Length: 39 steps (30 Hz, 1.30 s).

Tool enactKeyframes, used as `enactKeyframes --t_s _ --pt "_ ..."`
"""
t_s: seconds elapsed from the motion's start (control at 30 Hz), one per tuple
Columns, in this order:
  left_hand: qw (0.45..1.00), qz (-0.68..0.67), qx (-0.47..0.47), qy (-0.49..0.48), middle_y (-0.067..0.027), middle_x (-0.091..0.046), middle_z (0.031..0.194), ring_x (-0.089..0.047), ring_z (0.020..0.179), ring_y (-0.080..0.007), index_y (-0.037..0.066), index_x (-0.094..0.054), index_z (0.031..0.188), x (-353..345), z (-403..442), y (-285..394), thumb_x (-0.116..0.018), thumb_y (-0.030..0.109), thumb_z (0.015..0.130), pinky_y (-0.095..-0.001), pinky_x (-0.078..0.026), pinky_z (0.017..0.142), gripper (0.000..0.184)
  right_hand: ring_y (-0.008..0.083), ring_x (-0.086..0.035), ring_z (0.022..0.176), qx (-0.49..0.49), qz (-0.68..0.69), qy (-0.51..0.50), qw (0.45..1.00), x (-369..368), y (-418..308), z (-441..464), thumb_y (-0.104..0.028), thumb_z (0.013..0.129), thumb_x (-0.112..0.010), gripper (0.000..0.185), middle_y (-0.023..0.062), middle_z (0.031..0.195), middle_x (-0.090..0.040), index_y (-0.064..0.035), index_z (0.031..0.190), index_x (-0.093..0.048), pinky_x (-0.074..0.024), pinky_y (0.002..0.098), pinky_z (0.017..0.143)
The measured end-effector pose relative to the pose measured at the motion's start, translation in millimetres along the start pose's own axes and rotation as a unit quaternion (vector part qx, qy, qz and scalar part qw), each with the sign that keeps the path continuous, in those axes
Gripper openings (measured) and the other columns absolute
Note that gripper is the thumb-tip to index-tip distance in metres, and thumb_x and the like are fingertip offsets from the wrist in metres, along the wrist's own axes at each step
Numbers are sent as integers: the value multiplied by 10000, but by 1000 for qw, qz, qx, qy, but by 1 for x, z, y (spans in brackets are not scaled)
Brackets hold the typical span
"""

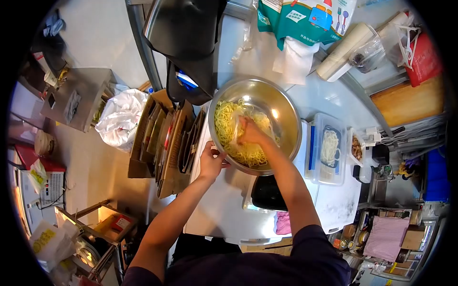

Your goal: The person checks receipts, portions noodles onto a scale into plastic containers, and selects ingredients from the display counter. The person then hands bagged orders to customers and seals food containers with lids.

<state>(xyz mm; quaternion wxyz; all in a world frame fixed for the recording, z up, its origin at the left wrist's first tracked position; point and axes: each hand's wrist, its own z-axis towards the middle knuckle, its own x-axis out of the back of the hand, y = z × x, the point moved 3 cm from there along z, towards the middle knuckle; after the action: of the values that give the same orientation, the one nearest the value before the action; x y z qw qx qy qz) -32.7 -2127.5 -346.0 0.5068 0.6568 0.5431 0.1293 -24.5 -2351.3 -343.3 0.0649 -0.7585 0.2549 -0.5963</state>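
Presently, left hand (211,162) grips the steel bowl (287,114) at its near-left rim, where firmness should limit sliding, while right hand (250,132), closure unclear, sits among noodles (227,119) inside, probably best lifted gently from underneath.

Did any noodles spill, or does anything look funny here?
Nothing stands out. I see no spill: the yellow noodles sit inside the metal bowl, with the right hand among them and the left hand at its rim.
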Motion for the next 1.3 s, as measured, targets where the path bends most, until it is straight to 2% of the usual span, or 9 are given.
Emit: enactKeyframes --t_s 0.1,0.27,0.37,0.47,0.53,0.63,0.83,1.03,1.3 --pt "1000 24 10 3 -127 -573 930 -694 759 -249 29 -444 1200 -3 -4 4 -574 -37 899 -346 -637 604 334 352 -445 1297 31 -18 -23 999 7 35 14 -192 610 -824 824 192 1373 -495 -51 1355 -501 -387 412 1076" --pt "999 15 22 -38 -161 -581 1010 -685 827 -259 44 -384 1329 5 -15 5 -578 47 941 -374 -625 694 434 290 -543 1198 43 -55 117 991 163 13 -60 -146 718 -780 606 210 1289 -571 -45 1282 -582 -480 390 965" --pt "999 13 23 -37 -137 -612 1026 -666 899 -243 93 -417 1368 21 -41 0 -580 203 969 -385 -587 688 445 295 -603 1096 -3 151 86 985 198 -24 -85 -149 729 -773 554 225 1191 -623 -22 1241 -602 -491 401 917" --pt "999 32 24 -33 -131 -634 1026 -663 892 -233 80 -480 1313 70 -84 -17 -580 153 947 -373 -573 685 387 312 -637 1022 -66 16 105 992 145 8 -86 -97 729 -740 494 223 1090 -659 -4 1197 -612 -490 399 896" --pt "999 0 53 3 -123 -625 988 -667 859 -236 71 -493 1281 114 -113 -32 -562 107 924 -376 -579 660 365 322 -643 1003 58 27 173 983 120 62 -74 -54 719 -710 462 224 1083 -663 8 1167 -614 -491 383 902" --pt "990 -3 103 100 -115 -608 954 -664 799 -235 66 -522 1229 194 -158 -65 -555 97 917 -375 -585 632 315 309 -639 1006 90 93 165 978 170 33 -99 -8 711 -679 473 210 1074 -665 16 1178 -607 -481 354 916" --pt "941 -27 234 245 -113 -627 858 -660 688 -242 48 -557 1106 341 -221 -158 -562 143 904 -382 -578 553 223 130 -597 994 132 176 210 953 277 -34 -147 127 773 -544 401 47 1084 -677 2 1145 -629 -475 287 903" --pt "925 34 282 251 -109 -617 843 -653 682 -239 48 -546 1126 378 -236 -196 -539 127 886 -393 -591 563 252 108 -599 979 101 34 299 948 356 -81 -189 74 812 -551 354 45 1061 -683 0 1149 -630 -481 272 870" --pt "940 33 232 246 -111 -635 832 -659 669 -227 44 -549 1130 365 -250 -213 -572 135 888 -380 -586 550 259 129 -614 934 127 69 393 908 437 -98 -226 -21 816 -587 380 62 1051 -683 27 1192 -604 -493 278 838"
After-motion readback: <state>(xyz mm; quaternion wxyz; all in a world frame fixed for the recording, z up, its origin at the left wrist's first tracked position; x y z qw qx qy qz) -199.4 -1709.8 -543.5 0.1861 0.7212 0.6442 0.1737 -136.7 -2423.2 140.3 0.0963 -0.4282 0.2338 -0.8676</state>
